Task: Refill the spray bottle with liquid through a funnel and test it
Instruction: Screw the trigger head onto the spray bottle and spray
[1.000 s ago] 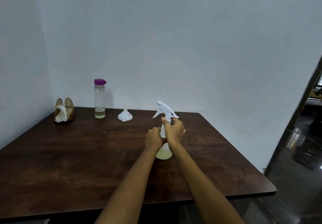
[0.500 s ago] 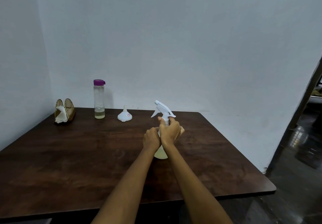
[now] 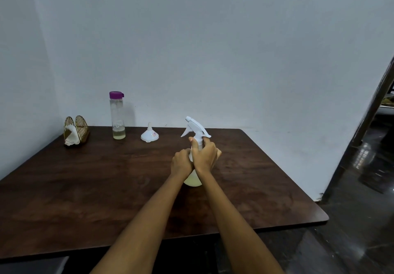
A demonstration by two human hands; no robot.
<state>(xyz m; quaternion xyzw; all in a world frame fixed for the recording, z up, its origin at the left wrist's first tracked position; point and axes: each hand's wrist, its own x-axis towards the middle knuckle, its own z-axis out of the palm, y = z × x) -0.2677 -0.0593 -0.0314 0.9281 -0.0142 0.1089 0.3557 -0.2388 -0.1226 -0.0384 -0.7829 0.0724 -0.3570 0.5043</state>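
Two hands (image 3: 195,159) round one spray bottle (image 3: 196,133); one funnel (image 3: 149,135).

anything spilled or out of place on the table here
Nothing stands out. The spray bottle stands upright, gripped by both hands; the capped bottle is upright and the funnel sits mouth down. No spill shows on the table.

Single head cam, worn, looking forward and down across the table (image 3: 85,199) toward the far wall (image 3: 213,49) (wide-angle, edges bowed). Hands at mid-frame, arm's reach. No second view.
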